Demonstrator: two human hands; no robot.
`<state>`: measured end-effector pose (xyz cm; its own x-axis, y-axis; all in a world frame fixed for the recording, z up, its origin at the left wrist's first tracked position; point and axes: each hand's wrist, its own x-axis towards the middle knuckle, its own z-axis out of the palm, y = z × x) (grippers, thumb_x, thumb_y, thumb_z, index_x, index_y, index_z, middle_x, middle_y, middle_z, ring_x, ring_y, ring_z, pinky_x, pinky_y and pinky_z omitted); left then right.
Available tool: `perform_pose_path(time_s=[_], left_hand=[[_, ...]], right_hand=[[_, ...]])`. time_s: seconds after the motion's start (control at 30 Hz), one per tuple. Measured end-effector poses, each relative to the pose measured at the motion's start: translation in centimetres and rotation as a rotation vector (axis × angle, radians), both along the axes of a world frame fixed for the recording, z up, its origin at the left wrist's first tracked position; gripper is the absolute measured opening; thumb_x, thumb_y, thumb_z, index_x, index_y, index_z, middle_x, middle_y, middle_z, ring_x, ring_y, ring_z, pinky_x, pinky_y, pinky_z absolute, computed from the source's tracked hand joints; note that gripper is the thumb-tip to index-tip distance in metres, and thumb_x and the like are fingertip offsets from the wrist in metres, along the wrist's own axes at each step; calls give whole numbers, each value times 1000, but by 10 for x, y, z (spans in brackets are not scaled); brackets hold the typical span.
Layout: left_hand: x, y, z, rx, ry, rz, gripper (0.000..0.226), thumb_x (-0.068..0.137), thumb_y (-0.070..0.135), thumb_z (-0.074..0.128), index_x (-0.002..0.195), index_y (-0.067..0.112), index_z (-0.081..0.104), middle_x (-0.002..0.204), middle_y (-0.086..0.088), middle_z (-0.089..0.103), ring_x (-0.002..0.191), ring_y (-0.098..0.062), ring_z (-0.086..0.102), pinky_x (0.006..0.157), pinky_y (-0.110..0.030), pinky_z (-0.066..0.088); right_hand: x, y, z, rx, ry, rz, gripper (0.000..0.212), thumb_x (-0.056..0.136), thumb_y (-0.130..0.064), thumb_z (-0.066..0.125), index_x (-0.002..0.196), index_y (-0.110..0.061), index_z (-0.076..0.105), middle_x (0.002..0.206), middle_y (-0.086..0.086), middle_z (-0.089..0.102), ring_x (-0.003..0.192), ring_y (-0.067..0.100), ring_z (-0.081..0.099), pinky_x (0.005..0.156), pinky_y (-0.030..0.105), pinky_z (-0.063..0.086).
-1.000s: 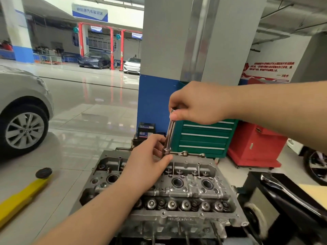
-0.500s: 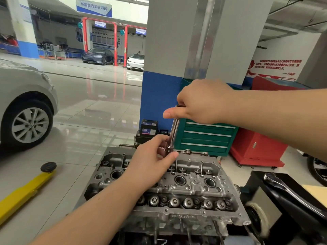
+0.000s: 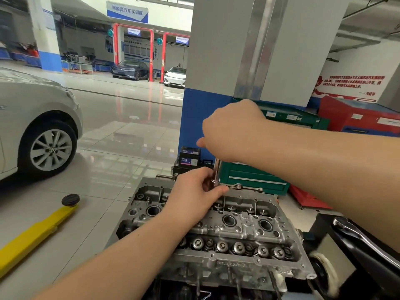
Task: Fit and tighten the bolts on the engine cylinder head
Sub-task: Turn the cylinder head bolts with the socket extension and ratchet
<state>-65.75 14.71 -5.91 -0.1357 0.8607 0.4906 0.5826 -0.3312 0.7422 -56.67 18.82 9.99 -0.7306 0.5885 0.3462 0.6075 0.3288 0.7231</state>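
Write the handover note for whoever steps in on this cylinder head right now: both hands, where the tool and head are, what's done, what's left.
Left hand: fingers pinch the lower end of the socket extension, steadying it at the far edge of the cylinder head.
Right hand: gripped over the top of the extension, which stands nearly upright; the grip hides whatever handle is there.
Done: tool seated at one far-side bolt position; the bolt itself is hidden by the fingers.
Left: finish tightening this bolt, then work the remaining positions. How many bolts are already fitted cannot be told from this view.
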Motion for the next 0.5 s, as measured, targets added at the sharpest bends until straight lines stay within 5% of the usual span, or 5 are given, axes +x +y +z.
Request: perform_pose_path(time_s=[0.1,0.23,0.33,0.4,0.5], left_hand=[[-3,0,1,-14,-45,-67,20,91,32,79,95,46,65,82,23,70,86,7,63,72,-5,44],[-3,1,2,-122,-196,-215,33,98,14,71,119,38,67,93,35,72,93,15,67,79,4,41],[-1,2,3,-154,-294,-276,38,97,10,71,112,44,62,106,13,78,102,1,72,93,-12,50],[4,1,3,-132,-253,-217,34,93,22,76,112,44,59,106,11,76,100,1,70,95,-20,52],[8,-1,2,-48,-165,-8,30,72,47,80,90,33,61,82,11,69,74,-1,61,66,-16,48]], right_hand=[[4,2,1,-320,217,144,50,97,-69,47,72,-25,55,72,-4,57,65,19,56,53,30,34],[24,16,-12,-1262,1031,383,38,97,-46,66,82,-11,68,80,5,72,72,21,71,74,36,59],[32,19,-33,-1771,1488,507,52,98,-48,62,63,-9,53,57,9,48,47,23,46,66,40,49],[26,17,-38,-1784,1640,519,61,97,-54,59,56,-15,37,49,3,29,41,19,24,55,34,34],[-1,6,-47,-1165,2141,347,60,95,-53,59,48,-22,38,50,1,33,44,20,27,51,35,34]])
